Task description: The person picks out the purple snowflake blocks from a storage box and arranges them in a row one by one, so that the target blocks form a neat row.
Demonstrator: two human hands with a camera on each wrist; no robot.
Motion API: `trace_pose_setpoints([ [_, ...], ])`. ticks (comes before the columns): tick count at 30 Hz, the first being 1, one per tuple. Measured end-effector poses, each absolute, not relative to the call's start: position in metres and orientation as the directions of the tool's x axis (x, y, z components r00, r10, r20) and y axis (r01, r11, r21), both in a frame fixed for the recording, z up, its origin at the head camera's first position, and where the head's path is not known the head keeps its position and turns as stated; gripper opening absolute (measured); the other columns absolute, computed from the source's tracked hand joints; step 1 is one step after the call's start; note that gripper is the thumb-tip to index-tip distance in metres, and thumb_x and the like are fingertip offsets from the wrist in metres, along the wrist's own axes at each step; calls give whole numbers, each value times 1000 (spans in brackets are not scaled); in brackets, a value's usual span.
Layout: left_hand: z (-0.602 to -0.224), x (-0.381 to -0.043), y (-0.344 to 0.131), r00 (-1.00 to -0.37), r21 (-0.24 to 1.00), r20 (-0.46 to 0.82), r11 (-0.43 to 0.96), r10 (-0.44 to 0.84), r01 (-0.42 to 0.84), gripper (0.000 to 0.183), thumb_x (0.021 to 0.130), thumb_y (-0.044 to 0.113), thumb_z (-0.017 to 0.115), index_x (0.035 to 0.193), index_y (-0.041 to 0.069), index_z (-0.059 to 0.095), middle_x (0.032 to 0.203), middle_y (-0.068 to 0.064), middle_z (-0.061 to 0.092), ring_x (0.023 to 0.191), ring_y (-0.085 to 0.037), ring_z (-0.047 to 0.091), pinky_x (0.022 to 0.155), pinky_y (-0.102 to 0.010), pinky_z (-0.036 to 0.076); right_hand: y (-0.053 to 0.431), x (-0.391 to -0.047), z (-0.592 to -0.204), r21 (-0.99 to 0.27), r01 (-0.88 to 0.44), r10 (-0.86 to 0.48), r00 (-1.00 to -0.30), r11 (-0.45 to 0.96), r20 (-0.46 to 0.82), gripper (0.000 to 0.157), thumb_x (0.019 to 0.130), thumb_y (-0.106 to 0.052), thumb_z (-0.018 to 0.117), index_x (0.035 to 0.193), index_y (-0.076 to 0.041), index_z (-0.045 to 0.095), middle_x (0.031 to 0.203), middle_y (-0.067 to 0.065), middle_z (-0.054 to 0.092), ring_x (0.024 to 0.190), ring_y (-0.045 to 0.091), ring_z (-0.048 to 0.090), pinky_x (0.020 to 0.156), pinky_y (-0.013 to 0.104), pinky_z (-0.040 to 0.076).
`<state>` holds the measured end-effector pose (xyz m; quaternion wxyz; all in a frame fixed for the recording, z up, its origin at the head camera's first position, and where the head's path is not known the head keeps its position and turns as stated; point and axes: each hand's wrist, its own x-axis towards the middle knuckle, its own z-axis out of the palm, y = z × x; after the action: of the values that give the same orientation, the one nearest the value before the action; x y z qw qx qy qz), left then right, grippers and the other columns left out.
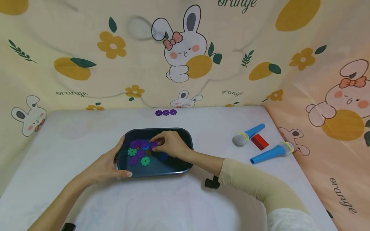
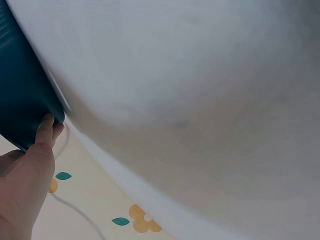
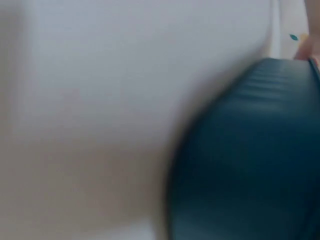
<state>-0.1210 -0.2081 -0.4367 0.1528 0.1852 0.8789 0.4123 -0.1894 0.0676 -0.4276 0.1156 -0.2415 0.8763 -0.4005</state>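
A dark blue-green tray [image 1: 173,168] holds several flower-shaped plastic pieces in purple, green [image 1: 145,161] and blue. My left hand [image 1: 107,165] grips the tray's left end, thumb on the near rim and fingers at the far corner. The left wrist view has the fingers of that hand [image 2: 47,132] against the tray's outer side [image 2: 20,75]. Inside the tray, my right hand [image 1: 171,143] pinches a purple flower-shaped piece [image 1: 154,145], partly hidden by the fingers. The blurred right wrist view shows the tray's side [image 3: 240,165], but not the pinching fingers.
Three purple flower-shaped pieces [image 1: 166,112] lie joined in a row near the table's back edge. On the right are two blue toy microphones [image 1: 249,134] with a red block [image 1: 259,142] between them. A printed cloth [image 1: 144,70] rises behind the white table [image 1: 173,205].
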Motion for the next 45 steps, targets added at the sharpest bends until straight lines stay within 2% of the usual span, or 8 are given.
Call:
trace_pose_setpoints([
  [6, -437, -121, -209, -884, 792, -116, 579, 453, 193, 132, 73, 36, 89, 160, 12, -8, 160, -29, 15, 140, -52, 29, 107, -65, 31, 78, -199, -407, -782, -313, -516, -857, 539, -12, 27, 85, -15, 80, 112, -13, 77, 99, 0, 73, 85, 6, 66, 72, 21, 54],
  [13, -438, -121, -209, -883, 796, -114, 574, 455, 193, 132, 74, 35, 89, 159, 13, -9, 160, -29, 14, 138, -52, 33, 106, -64, 34, 97, -223, -391, -780, -318, -496, -868, 540, 11, 31, 88, -12, 77, 118, -11, 74, 107, 0, 74, 98, 12, 69, 85, 27, 55],
  [17, -436, -121, -208, -886, 790, -121, 584, 448, 188, 132, 73, 36, 89, 159, 13, -8, 161, -29, 13, 140, -52, 29, 106, -65, 32, 110, -241, -390, -797, -306, -464, -885, 521, 36, 33, 88, -13, 77, 120, -9, 74, 107, 3, 74, 98, 16, 70, 83, 28, 56],
  [26, -434, -121, -209, -886, 792, -124, 582, 447, 183, 132, 73, 35, 89, 159, 14, -9, 161, -29, 13, 139, -52, 32, 106, -65, 32, 134, -278, -407, -797, -308, -365, -923, 519, 118, 31, 85, -15, 80, 115, -8, 75, 99, 6, 74, 82, 16, 66, 71, 22, 55],
  [29, -433, -121, -208, -884, 787, -124, 587, 450, 188, 132, 73, 36, 89, 159, 12, -8, 160, -29, 13, 139, -52, 30, 106, -65, 32, 140, -286, -413, -800, -274, -323, -940, 534, 106, 31, 87, -15, 79, 117, -7, 75, 104, 8, 74, 84, 17, 67, 73, 23, 55],
  [34, -432, -121, -207, -882, 789, -132, 586, 451, 182, 131, 74, 36, 88, 159, 9, -8, 160, -30, 14, 136, -51, 37, 105, -62, 36, 147, -303, -428, -794, -232, -255, -962, 561, 101, 33, 88, -12, 77, 120, -7, 73, 111, 9, 74, 90, 17, 69, 76, 24, 56],
  [39, -434, -120, -208, -886, 786, -131, 592, 444, 180, 131, 74, 37, 88, 159, 13, -9, 159, -31, 17, 135, -51, 39, 105, -62, 36, 153, -318, -446, -779, -187, -192, -978, 598, 88, 32, 89, -12, 76, 120, -8, 73, 110, 8, 74, 90, 17, 69, 75, 25, 55],
  [45, -435, -120, -208, -888, 784, -123, 592, 444, 187, 131, 74, 37, 89, 160, 14, -8, 157, -33, 20, 130, -50, 45, 102, -61, 40, 153, -330, -458, -763, -136, -130, -989, 632, 68, 30, 88, -13, 77, 117, -7, 74, 110, 9, 74, 94, 18, 67, 83, 29, 54],
])
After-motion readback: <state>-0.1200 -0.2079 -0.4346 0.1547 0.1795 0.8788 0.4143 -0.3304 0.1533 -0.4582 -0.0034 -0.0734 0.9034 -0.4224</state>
